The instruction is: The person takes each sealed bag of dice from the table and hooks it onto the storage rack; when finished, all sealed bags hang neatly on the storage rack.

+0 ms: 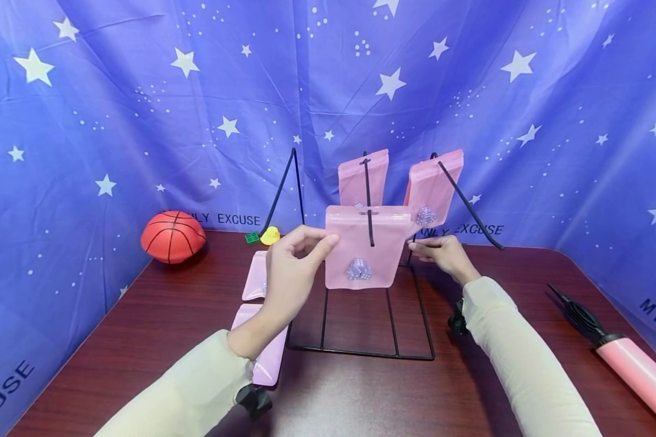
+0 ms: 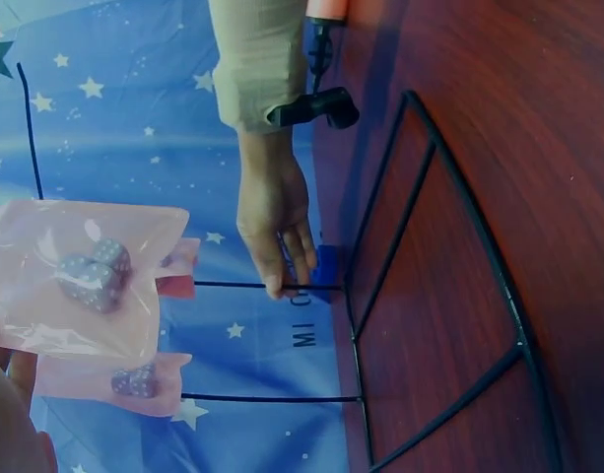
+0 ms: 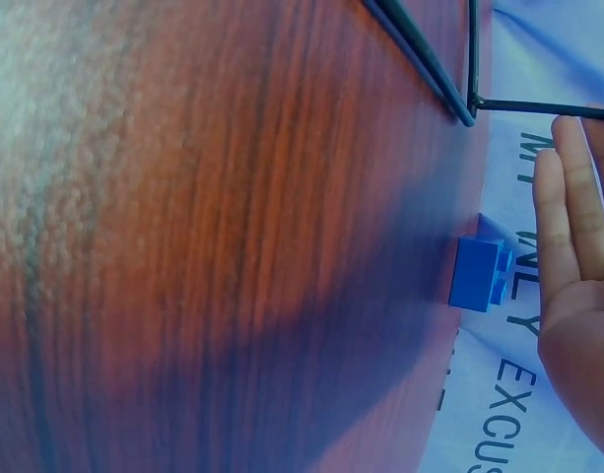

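A pink zip pouch (image 1: 369, 243) with dotted dice inside is threaded by its top hole on the middle hook of a black wire rack (image 1: 361, 352). My left hand (image 1: 295, 273) pinches the pouch's left edge between thumb and fingers. In the left wrist view the dice (image 2: 93, 276) show through the pouch's lower part. Behind it, a second pink pouch (image 1: 355, 182) hangs farther back, and another (image 1: 440, 188) hangs on the right hook. My right hand (image 1: 443, 255) pinches the rack's upright wire, low on the right; its fingertips meet the wire in the right wrist view too.
Two pink pouches (image 1: 276, 361) lie on the table left of the rack, partly behind my left arm. A red basketball (image 1: 173, 237), green brick (image 1: 251, 238) and yellow duck (image 1: 270, 235) stand at the back left. A blue brick (image 3: 476, 274) sits behind; a pink hand pump (image 1: 628, 364) lies right.
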{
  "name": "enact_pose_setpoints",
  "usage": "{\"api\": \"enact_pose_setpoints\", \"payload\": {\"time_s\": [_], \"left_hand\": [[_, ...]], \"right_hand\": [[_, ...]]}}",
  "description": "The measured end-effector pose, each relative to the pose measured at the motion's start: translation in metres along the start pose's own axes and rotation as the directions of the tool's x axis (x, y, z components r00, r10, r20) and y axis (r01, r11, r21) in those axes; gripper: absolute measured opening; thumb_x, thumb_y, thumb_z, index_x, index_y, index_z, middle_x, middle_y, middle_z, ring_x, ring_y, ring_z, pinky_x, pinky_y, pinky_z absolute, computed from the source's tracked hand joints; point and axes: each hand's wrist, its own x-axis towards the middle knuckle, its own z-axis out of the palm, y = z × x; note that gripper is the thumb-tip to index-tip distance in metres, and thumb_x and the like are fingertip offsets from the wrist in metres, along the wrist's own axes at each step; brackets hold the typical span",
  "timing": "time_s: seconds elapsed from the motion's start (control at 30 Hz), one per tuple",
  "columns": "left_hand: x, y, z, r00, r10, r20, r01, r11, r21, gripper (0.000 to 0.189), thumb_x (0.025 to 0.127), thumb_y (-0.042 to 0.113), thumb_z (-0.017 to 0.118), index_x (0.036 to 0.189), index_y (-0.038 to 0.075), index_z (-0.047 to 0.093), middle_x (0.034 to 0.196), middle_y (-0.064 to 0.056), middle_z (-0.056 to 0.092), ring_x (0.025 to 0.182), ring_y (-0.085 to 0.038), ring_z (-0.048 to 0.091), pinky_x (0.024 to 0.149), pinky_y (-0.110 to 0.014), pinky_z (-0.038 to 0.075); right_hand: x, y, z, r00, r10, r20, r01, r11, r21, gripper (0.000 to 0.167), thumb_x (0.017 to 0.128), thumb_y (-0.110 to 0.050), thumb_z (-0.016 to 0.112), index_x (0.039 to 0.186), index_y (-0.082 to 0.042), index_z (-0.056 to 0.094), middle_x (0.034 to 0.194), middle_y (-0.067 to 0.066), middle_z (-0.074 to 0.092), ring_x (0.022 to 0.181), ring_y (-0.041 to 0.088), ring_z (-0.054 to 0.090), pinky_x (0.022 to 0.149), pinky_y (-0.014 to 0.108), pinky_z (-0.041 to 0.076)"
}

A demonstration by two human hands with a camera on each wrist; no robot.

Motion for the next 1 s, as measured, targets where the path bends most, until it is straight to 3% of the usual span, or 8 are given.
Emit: {"api": "enact_pose_setpoints", "payload": {"time_s": [0.13,0.53,0.77,1.0], "left_hand": [[0.006,-0.004,0.003,1.0,0.025,-0.013,-0.025,1.0,0.013,0.012,0.09,0.02,0.08,0.092,0.008,0.078,0.068,-0.004,0.069,0.063,-0.009,0.057,0.057,-0.024,0.039],[0.024,-0.02,0.012,0.992,0.111,-0.061,-0.109,0.993,0.037,0.014,0.091,0.02,0.078,0.094,0.006,0.076,0.072,-0.005,0.072,0.059,-0.008,0.051,0.056,-0.024,0.038],[0.031,-0.022,0.019,0.992,0.101,-0.079,-0.097,0.994,0.049,0.015,0.092,0.021,0.078,0.094,0.006,0.077,0.075,-0.004,0.074,0.061,-0.009,0.058,0.058,-0.024,0.041],[0.037,-0.024,0.023,0.991,0.075,-0.113,-0.064,0.994,0.093,0.017,0.091,0.024,0.078,0.094,0.007,0.078,0.085,-0.005,0.076,0.071,-0.019,0.07,0.063,-0.028,0.051]], "right_hand": [[0.0,0.0,-0.001,1.0,-0.004,0.005,0.004,1.0,0.005,0.043,0.097,-0.012,0.071,0.126,0.018,0.061,0.101,-0.003,0.076,0.09,0.008,0.073,0.088,0.037,0.057],[0.003,0.003,-0.001,1.0,0.013,-0.004,-0.013,0.999,-0.043,0.042,0.098,-0.016,0.07,0.127,0.013,0.063,0.117,0.017,0.071,0.095,0.01,0.073,0.091,0.043,0.055],[0.0,0.0,0.001,1.0,0.014,-0.006,-0.014,0.999,-0.038,0.043,0.098,-0.016,0.07,0.126,0.015,0.062,0.114,0.014,0.073,0.089,0.004,0.072,0.09,0.04,0.056],[0.0,-0.001,0.001,1.0,0.008,-0.008,-0.009,0.999,-0.039,0.043,0.098,-0.016,0.071,0.125,0.016,0.063,0.115,0.017,0.072,0.09,0.006,0.073,0.09,0.041,0.055]]}}
